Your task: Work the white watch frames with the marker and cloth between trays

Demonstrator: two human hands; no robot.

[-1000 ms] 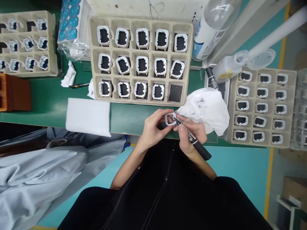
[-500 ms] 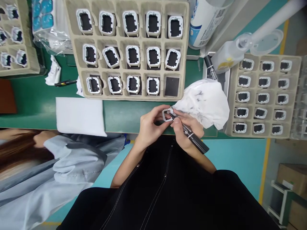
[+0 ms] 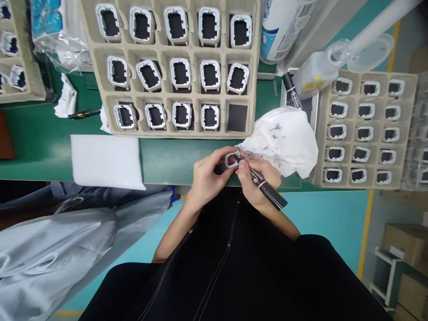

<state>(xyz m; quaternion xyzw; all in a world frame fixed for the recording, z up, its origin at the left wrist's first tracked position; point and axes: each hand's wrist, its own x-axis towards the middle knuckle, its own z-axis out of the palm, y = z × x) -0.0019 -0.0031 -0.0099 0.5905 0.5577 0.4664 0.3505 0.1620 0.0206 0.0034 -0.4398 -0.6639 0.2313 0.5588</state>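
Note:
My left hand [image 3: 209, 176] pinches a small silver watch-case-like frame [image 3: 228, 159] near the table's front edge. A black marker pen [image 3: 269, 192] is gripped in my right hand [image 3: 259, 180], its tip against the inner side of the frame. Fingers partly hide the frame's right side. Just behind and right of my hands lies a crumpled white cloth [image 3: 284, 138] with dark smudges. Beyond them stands a moulded pulp tray [image 3: 170, 134] with similar frames in its compartments; the front right compartment [image 3: 237, 118] shows only a dark bottom.
At the right is another pulp tray [image 3: 409, 133] of frames. A second marker [image 3: 291, 91], a pump bottle [image 3: 312, 73] and a labelled white container [image 3: 284, 31] stand behind the cloth. A white foam sheet [image 3: 107, 161] lies left. A person's grey-blue clothing [image 3: 60, 240] is at lower left.
The view has shifted slightly, so the table things sit a little further left and up. The person at left has shifted, and their hand is out of sight. My hands keep their hold.

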